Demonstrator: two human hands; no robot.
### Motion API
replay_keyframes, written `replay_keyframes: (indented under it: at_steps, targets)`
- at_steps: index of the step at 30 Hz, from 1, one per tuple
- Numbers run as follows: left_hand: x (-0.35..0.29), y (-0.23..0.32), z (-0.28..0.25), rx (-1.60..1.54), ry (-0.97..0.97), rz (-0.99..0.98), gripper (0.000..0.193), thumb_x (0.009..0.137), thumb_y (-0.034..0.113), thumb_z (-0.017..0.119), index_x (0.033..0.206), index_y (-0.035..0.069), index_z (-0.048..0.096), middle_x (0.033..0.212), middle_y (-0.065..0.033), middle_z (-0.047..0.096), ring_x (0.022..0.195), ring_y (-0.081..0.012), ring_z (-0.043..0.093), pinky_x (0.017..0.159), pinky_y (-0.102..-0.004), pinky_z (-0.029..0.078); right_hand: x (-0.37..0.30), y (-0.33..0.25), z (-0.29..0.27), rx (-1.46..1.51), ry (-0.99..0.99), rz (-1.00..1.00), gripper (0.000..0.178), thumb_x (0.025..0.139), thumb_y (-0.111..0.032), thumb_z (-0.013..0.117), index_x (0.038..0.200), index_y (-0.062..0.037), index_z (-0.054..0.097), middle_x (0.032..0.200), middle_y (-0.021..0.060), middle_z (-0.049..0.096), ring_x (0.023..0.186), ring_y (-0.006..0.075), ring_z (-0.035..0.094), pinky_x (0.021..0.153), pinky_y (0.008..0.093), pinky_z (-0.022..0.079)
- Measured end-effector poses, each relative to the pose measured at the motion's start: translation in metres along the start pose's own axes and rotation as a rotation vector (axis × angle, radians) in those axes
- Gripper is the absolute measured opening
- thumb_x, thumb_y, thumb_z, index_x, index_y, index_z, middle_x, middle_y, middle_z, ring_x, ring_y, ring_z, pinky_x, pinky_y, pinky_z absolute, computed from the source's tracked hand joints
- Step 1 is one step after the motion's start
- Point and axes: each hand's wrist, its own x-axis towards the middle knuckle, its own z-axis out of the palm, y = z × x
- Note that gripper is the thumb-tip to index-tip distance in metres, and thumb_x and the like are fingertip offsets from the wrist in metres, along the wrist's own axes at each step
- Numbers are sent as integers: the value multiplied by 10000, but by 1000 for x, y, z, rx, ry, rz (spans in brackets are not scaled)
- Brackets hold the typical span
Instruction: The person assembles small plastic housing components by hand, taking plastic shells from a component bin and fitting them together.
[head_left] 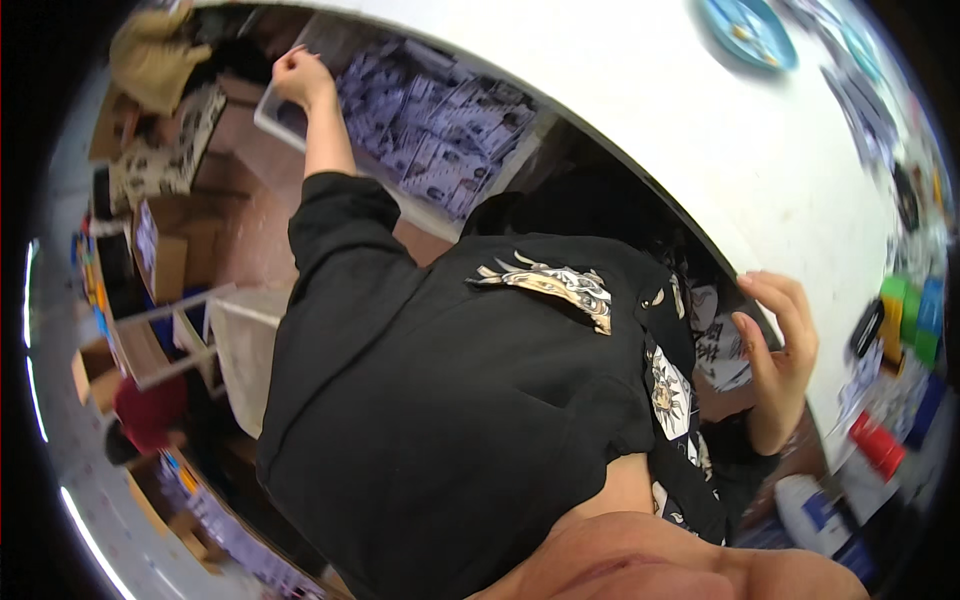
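Observation:
A translucent plastic bin [427, 212] filled with many small printed paper packets or cards [440, 120] stands low, partly beneath a white table [640, 75]. My left arm is stretched far out to it. The fingers of my left hand [303, 80] are curled at the bin's end rim and appear to grip it; the exact contact is hard to see. On the other side, my right hand [785, 345] is raised at the table edge. Its thumb and fingers are apart with nothing between them, the fingertips close to or touching the edge.
On the table are a blue round dish [750, 32] and, at the far right, a red object [876, 446] among coloured items. Cardboard boxes [180, 245] and a pale container [247, 345] stand on the floor at left. A person in red [150, 412] is at lower left.

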Motion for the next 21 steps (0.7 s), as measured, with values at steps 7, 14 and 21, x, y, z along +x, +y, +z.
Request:
replay_keyframes:
  at_steps: [7, 14, 21]
  targets:
    - [34, -297, -175, 694, -351, -527, 385, 801, 324, 587, 1005, 44, 755, 1077, -247, 694, 1067, -433, 653, 951, -460, 509, 6, 46, 15, 70, 230, 22, 201, 852, 73, 683, 1046, 26, 704, 987, 143, 683, 923, 245, 655, 820, 316, 513]
    - [-182, -277, -53, 696, -830, -398, 346, 814, 295, 594, 1010, 56, 751, 1017, -250, 706, 1025, -422, 666, 914, -469, 518, 32, 34, 62, -259, 228, 141, 202, 844, 55, 707, 1040, 7, 722, 803, 76, 629, 686, 151, 553, 624, 259, 446]
    - [-183, -269, -42, 641, -668, -572, 328, 831, 230, 561, 1026, 26, 727, 998, -246, 711, 993, -440, 667, 900, -477, 519, 117, -14, 117, -270, 23, -58, 378, 752, 46, 789, 1110, -52, 716, 913, 90, 650, 810, 199, 597, 659, 292, 482]
